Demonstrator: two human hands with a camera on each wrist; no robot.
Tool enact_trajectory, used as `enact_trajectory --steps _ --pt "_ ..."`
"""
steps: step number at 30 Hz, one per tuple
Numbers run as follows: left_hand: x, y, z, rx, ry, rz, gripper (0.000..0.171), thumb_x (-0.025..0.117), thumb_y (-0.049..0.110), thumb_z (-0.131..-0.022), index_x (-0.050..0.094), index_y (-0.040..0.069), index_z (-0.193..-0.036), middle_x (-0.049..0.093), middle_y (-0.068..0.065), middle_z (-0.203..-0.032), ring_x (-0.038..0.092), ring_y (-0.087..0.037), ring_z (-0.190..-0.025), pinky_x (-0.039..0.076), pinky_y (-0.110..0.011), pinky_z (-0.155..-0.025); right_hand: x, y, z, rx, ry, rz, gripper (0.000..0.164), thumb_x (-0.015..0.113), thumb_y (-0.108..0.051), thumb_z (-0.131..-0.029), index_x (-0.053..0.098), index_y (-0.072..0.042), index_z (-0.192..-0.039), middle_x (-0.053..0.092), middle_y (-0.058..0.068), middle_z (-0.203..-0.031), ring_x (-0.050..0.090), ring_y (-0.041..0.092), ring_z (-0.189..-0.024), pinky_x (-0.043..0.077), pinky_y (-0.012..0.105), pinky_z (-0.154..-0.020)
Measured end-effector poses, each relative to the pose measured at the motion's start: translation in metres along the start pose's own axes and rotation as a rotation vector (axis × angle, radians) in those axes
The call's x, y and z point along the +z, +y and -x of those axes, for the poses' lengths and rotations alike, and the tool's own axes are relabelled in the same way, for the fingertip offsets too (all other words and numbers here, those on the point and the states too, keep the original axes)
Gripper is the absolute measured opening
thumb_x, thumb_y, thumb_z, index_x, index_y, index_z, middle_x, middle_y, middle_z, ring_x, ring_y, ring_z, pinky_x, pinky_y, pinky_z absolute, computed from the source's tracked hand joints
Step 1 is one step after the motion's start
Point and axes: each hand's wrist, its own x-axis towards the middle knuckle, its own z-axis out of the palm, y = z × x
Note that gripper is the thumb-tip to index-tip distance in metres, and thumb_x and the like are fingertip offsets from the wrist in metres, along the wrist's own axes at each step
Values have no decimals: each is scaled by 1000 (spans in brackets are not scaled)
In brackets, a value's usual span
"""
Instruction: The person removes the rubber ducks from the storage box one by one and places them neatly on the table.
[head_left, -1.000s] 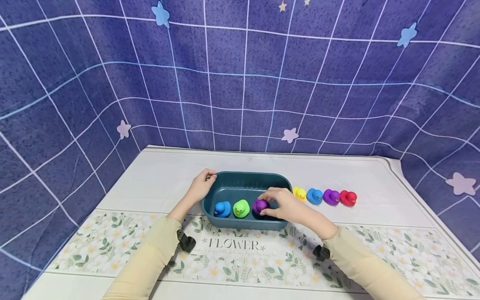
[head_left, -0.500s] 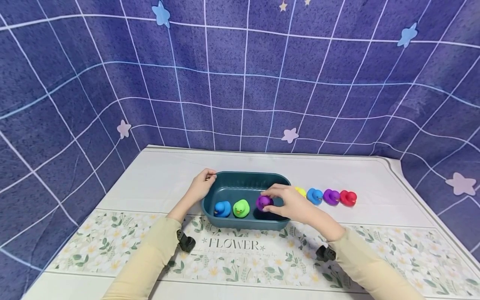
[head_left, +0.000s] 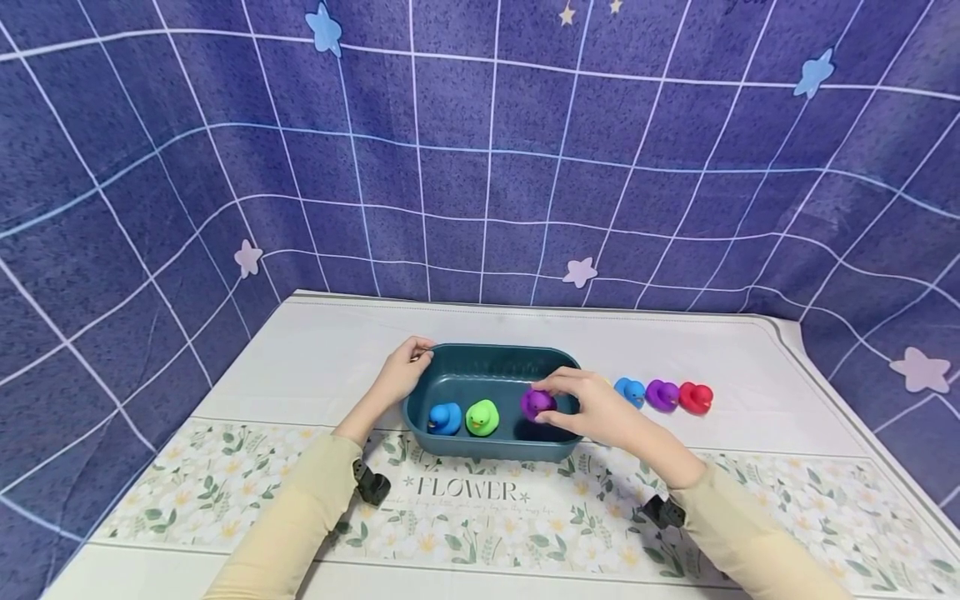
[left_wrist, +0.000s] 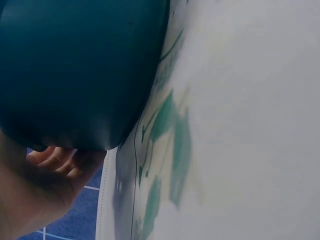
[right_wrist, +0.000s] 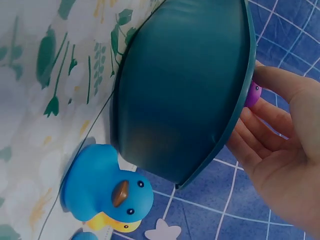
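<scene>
A dark teal plastic tub [head_left: 491,450] stands on the table. My left hand [head_left: 401,371] grips its left rim; in the left wrist view the fingers [left_wrist: 62,159] curl at the tub's edge. Within the tub's right part, my right hand [head_left: 600,408] pinches a purple rubber duck [head_left: 537,406] between thumb and fingers. In the right wrist view only a bit of that purple duck [right_wrist: 254,95] shows past the rim. A blue duck [head_left: 446,418] and a green duck [head_left: 482,418] sit inside at the left and middle.
Right of the tub, a row holds a blue duck [head_left: 630,392], a purple duck [head_left: 663,395] and a red duck [head_left: 697,397]. The right wrist view shows a yellow duck [right_wrist: 120,225] behind a blue one [right_wrist: 107,185]. A starry purple cloth [head_left: 480,167] hangs behind the table.
My right hand has moved slightly right with the purple duck, and now hides nearly all of the yellow duck in the head view. The left hand stays on the rim.
</scene>
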Motion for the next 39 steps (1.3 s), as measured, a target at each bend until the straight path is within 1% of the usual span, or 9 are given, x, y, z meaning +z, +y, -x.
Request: enact_trajectory --steps 9,12,14,16,18,21,27,32,39 --pt "0 2 1 0 -6 1 26 47 12 -98 54 0 -120 61 -20 -115 56 -31 -107 46 -42 -89 -4 2 13 36 21 -8 37 73 -21 -82 66 -4 -114 66 1 -103 63 11 -90 54 37 -77" --pt "-1 2 1 2 -8 11 26 47 12 -98 53 0 -120 61 -21 -114 55 -31 -107 46 -42 -90 -7 3 17 41 25 -1 37 72 -22 -83 66 -4 -115 66 1 -105 63 10 -90 54 34 -76" --pt "-1 2 1 1 -9 14 26 46 11 -98 53 -1 -120 61 -21 -115 55 -31 -108 46 -43 -91 -10 3 20 51 23 0 38 72 -23 -83 65 -5 -116 65 1 -106 62 9 -87 54 29 -71" --pt "-1 1 1 0 -13 12 26 46 12 -98 53 -1 -120 60 -22 -116 54 -32 -108 45 -43 -91 -12 4 23 61 22 5 39 71 -23 -84 65 -5 -117 65 1 -107 61 9 -87 52 25 -69" --pt "-2 1 1 -2 -15 8 27 45 12 -99 53 -1 -121 58 -21 -118 53 -33 -110 45 -44 -92 -15 6 24 66 25 11 39 71 -23 -83 65 -4 -117 65 1 -107 61 9 -88 52 25 -69" --pt "-2 0 0 6 -19 0 27 44 13 -99 52 -1 -121 56 -21 -121 51 -34 -113 43 -45 -94 -18 7 27 59 40 22 38 72 -21 -83 65 -4 -116 65 1 -106 62 12 -93 53 28 -75" --pt "-2 1 0 3 -20 17 27 45 13 -99 53 -1 -121 55 -21 -123 51 -33 -116 43 -45 -96 -23 9 32 41 71 37 37 74 -19 -81 66 -6 -115 66 -1 -105 63 14 -95 54 36 -80" --pt "-2 2 1 3 -20 12 27 45 12 -99 53 -1 -121 55 -21 -123 50 -34 -117 42 -46 -97 -26 10 37 30 95 51 37 75 -20 -80 66 -9 -115 65 -3 -106 63 12 -95 55 35 -79" --pt "-1 1 0 1 -16 16 27 45 12 -99 53 -1 -121 57 -21 -120 51 -33 -114 42 -45 -96 -31 14 42 -9 126 53 37 76 -15 -78 67 -7 -113 65 -2 -105 63 13 -95 54 32 -78"
